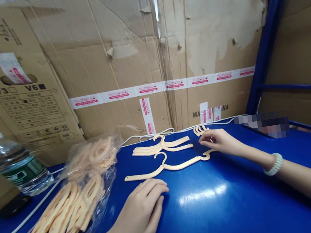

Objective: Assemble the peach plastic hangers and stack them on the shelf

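A cream plastic folding hanger (180,165) lies spread on the blue table, its hook pointing away from me. At its right end is a small curved hook piece (206,156). Behind it lie several similar hangers (162,146), close together. My left hand (145,207) rests on the table just in front of the spread hanger, fingers loosely bent, thumb apart, holding nothing. Above the small hook piece, my right hand (220,142) has its fingertips pinched together; whatever is between them is hidden. Several more small hook pieces (200,130) lie just behind those fingers.
Clear plastic bags (103,155) of folded hangers (61,212) lie on the left. Beyond them stand a water bottle (19,164) and a dark object (15,205). A white cable (27,217) crosses the table (205,218). Cardboard sheets (112,60) and a blue post (263,38) border it.
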A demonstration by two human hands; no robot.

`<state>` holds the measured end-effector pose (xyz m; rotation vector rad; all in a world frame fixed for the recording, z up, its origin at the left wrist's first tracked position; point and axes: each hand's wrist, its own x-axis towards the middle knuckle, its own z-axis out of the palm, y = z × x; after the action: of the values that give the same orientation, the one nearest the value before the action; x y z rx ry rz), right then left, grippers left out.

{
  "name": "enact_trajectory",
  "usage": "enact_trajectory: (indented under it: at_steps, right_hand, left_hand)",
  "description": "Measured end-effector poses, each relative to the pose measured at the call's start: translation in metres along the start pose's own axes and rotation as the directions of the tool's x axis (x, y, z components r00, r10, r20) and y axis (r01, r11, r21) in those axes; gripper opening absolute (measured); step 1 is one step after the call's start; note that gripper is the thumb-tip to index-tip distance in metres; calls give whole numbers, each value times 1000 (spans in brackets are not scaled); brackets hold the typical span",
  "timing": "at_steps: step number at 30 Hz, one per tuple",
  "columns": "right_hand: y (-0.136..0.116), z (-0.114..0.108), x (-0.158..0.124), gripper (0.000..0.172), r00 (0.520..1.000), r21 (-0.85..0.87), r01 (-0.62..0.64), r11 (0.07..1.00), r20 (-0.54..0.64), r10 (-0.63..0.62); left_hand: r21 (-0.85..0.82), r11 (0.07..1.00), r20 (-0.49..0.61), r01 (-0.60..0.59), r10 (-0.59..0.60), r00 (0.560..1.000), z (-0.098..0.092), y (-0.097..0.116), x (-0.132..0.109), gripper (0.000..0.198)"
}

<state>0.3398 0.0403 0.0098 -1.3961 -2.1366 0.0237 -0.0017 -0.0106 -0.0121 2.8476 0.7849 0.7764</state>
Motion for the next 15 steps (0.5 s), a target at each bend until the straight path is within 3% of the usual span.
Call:
enact_trajectory:
  at_steps: [15]
  right_hand:
    - [-12, 15, 32, 17, 990, -97, -36, 995, 133, 49]
  left_hand:
    - [-67, 998, 54, -9, 13, 998, 3, -2, -1, 24]
